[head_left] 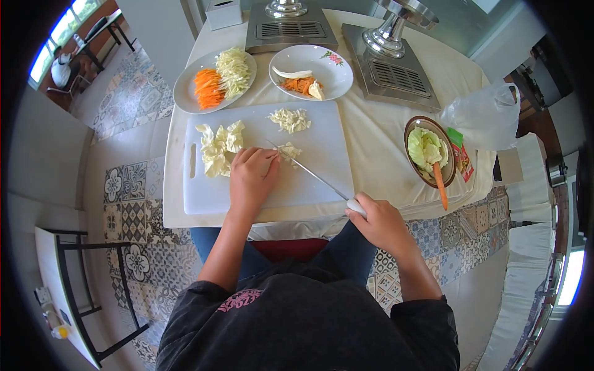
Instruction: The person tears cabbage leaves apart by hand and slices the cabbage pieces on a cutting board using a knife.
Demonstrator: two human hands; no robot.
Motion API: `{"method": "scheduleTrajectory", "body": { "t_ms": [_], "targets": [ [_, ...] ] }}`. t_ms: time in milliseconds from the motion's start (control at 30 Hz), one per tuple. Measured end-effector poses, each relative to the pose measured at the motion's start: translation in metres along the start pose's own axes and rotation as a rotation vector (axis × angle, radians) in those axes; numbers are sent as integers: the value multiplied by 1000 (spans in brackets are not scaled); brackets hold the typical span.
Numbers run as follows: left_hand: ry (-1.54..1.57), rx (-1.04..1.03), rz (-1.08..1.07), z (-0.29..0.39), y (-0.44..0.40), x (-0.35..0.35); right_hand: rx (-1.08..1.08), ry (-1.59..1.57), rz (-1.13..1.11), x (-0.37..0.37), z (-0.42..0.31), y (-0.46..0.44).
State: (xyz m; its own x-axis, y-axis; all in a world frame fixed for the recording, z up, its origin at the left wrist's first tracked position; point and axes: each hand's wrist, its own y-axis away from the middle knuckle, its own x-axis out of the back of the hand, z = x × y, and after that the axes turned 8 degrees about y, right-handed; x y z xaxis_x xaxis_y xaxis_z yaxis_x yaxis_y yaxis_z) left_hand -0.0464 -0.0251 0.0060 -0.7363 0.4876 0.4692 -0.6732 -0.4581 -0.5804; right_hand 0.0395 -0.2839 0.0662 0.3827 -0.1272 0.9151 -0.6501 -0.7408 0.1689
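Observation:
My right hand [380, 224] is closed around the pale handle of a knife [317, 176], whose blade slants up and left across the white cutting board [291, 198]. Beside the blade's tip, my left hand [252, 176] presses down with fingers curled together on cabbage, mostly hidden under them. A small heap of cut cabbage [289, 149] lies against the blade's far side. Farther back on the board is a pile of chopped cabbage [290, 120]. To the left of my left hand are larger pale cabbage leaf pieces [214, 152].
Behind the board stand a plate [182, 93] of shredded carrot and cabbage and a flowered plate [340, 74] with vegetable scraps. At right are a brown-rimmed bowl [411, 145] with cabbage and a carrot, a packet [461, 156] and a plastic bag [486, 114]. Metal stands [396, 80] occupy the back.

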Motion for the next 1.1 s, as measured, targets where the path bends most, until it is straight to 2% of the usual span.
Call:
{"method": "scheduleTrajectory", "body": {
  "t_ms": [67, 167, 267, 467, 567, 633, 767, 1100],
  "targets": [
    [-21, -72, -6, 14, -4, 9, 20, 36, 40, 1, -1, 1],
    [-133, -104, -264, 17, -7, 13, 26, 91, 85, -2, -1, 3],
    [-139, -100, -319, 16, -10, 10, 29, 126, 112, -1, -1, 3],
    [-121, -56, -251, 16, -13, 16, 66, 123, 123, 5, 9, 6],
    [-111, -8, -135, 2, -13, 24, 89, 121, 104, 21, 14, 8],
    [-123, -4, -163, 0, -12, 32, 91, 124, 71, 28, 16, 6],
    [-155, -6, -179, -1, -11, 40, 102, 146, 30, 37, 20, -10],
    [-111, 20, -2, 5, 6, 66, 96, 164, -27, 40, 25, -76]
  ]
}}
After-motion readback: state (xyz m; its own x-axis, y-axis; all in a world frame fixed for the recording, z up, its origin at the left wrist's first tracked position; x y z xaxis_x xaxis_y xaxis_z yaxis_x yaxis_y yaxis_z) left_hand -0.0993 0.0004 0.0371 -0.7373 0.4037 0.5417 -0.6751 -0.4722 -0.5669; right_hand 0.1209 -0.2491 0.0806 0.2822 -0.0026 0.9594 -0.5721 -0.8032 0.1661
